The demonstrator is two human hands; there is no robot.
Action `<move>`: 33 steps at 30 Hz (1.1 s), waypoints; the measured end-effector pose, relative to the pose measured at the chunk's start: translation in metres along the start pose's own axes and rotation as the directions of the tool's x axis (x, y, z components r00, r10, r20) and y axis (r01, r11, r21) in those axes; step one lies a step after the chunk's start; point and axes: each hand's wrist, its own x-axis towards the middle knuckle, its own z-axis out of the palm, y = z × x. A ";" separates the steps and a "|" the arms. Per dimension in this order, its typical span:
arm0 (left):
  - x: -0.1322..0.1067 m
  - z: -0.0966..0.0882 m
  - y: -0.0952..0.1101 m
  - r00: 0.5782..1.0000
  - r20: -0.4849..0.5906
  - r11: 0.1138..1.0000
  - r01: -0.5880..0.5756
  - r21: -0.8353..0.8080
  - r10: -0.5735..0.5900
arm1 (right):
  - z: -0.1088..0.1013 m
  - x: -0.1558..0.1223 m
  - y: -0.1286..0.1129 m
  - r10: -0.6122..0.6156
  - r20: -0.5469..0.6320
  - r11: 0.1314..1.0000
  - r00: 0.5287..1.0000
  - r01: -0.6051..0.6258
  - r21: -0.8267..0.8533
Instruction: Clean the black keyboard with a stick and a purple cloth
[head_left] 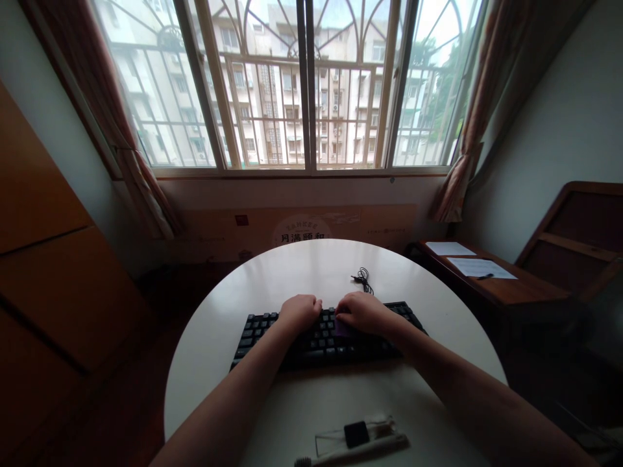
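Observation:
A black keyboard [256,332] lies across the middle of the round white table [204,363]. My left hand [300,312] is curled closed over its upper middle keys; whatever lies in the fingers is hidden. Just to the right, my right hand [364,311] pinches a small purple cloth [344,328] that rests against the keys. Near the table's front edge lie a toothbrush [357,449], a small black square piece [356,434] and a thin wire tool [329,442].
A coiled black cable [363,279] sits behind the keyboard. On the right, a wooden side table [530,285] bears paper sheets [481,268] and a dark pen [485,277], beside a chair [574,227]. A wooden cabinet [53,285] stands left, with a barred window behind.

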 end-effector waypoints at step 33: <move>-0.002 -0.004 0.002 1.000 -0.012 1.000 0.006 -0.001 -0.006 | -0.005 -0.002 -0.012 0.082 0.000 0.978 0.997 -0.080 -0.191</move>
